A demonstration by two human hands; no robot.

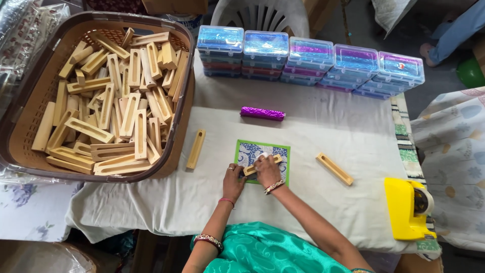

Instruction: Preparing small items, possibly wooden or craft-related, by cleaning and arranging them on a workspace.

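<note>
**Both hands on a wooden block laid over a patterned sheet, mid-table**

At the far left, a large brown basket (15, 126) sits tilted over the table's corner, heaped loosely with pale slotted wooden blocks (108, 101). Its lean toward the worker appears to keep the supply within easy reach. Just right of the basket, a single spare block (195, 149) lies alone on the white cloth (328, 202).

At centre, a square sheet of wrapping paper (247, 149), blue-and-white patterned with a green border, lies flat on the cloth. The wooden block (262, 164) rests diagonally across it, held there so the paper can be brought around it, as I judge. The left hand (233, 178) has its fingers curled down, pinching the block's near end. The right hand (267, 169) presses on top, fingers partly closed over the block and paper.

Above the sheet lies a finished-looking roll in shiny purple foil (262, 113). Behind it, along the table's far edge, stand five stacks of clear-lidded plastic boxes (308, 60), blue contents to the left, purple and pink to the right; the labels are too small to make out.

Right of the sheet lies another bare block (334, 169). At the near right edge stands a yellow tape dispenser (406, 208), close to the right hand's side.
</note>
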